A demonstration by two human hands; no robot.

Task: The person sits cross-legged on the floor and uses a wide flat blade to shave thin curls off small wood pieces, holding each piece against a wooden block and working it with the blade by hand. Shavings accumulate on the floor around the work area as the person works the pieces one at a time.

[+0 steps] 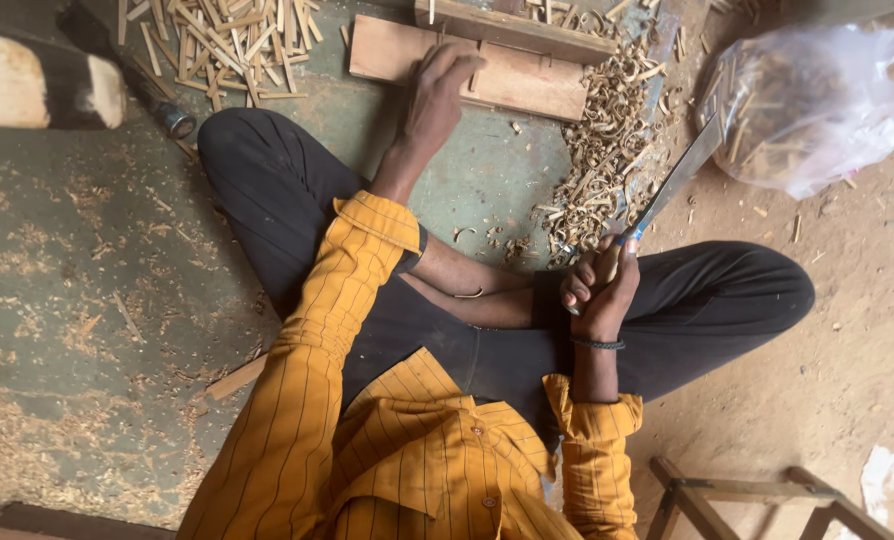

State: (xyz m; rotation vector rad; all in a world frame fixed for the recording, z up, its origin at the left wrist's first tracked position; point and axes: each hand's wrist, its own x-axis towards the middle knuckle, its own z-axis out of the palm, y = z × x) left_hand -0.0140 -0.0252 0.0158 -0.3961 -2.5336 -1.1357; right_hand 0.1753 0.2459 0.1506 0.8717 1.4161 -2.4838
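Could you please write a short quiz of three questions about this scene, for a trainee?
1. True or false: the right hand grips a knife with its blade pointing away from the body.
2. What does the left hand rest on? A) the plastic bag B) the wooden board C) the pile of sticks
3. What lies in a heap on the ground between the board and the knife?

Key: 1 true; 2 B; 3 curled wood shavings.
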